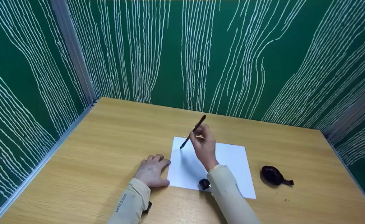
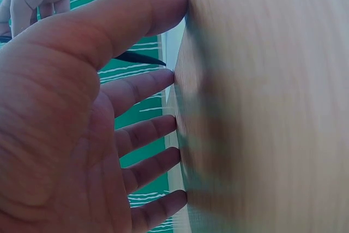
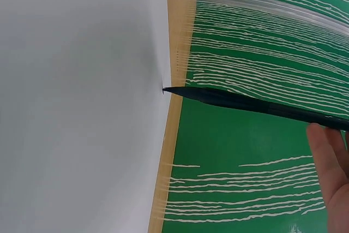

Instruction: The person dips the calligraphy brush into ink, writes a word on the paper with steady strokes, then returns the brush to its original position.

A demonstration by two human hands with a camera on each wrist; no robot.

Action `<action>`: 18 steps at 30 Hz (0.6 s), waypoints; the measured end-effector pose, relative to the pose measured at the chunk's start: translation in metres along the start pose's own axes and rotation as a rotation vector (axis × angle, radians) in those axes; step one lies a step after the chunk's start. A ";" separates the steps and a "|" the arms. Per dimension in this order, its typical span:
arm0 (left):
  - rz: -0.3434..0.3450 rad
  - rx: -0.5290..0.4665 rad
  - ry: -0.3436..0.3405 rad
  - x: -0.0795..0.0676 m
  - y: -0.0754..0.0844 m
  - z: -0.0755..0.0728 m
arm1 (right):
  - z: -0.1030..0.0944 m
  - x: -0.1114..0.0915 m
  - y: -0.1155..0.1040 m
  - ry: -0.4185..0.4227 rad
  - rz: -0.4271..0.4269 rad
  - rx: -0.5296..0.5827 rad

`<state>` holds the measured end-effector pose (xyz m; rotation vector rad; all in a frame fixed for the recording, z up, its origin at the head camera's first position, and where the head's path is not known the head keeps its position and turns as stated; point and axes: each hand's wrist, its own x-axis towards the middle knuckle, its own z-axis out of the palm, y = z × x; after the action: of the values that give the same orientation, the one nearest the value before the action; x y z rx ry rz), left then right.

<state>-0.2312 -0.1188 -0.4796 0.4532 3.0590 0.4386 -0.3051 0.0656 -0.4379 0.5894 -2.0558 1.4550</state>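
My right hand [image 1: 205,146] pinches a slim dark brush [image 1: 198,126] partway along its handle, over a white sheet of paper [image 1: 232,161]. The brush leans, its top end toward the back wall. In the right wrist view its pointed black tip meets the paper [image 3: 82,107] at a tiny dark mark. To the left, my left hand [image 1: 153,171] rests with fingers spread, fingertips pressing down along the paper's left edge and the wood beside it. The thumb lies at the sheet's near left corner. Nothing is held in the left hand [image 2: 71,151].
A glossy black oval dish with a short handle [image 1: 272,175] sits right of the paper on the wooden table [image 1: 108,137]. A few small crumbs lie in front of it. Green walls [image 1: 170,46] with wavy white lines enclose the back and sides.
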 end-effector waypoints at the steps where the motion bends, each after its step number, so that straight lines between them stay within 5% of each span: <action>1: 0.005 0.000 0.006 0.000 0.000 0.000 | -0.001 0.000 -0.004 0.002 -0.007 -0.008; 18: -0.020 -0.005 -0.002 -0.001 0.001 -0.001 | 0.002 0.000 0.022 0.004 0.010 0.014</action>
<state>-0.2299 -0.1179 -0.4785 0.4227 3.0564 0.4450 -0.3194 0.0710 -0.4534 0.5815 -2.0494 1.4770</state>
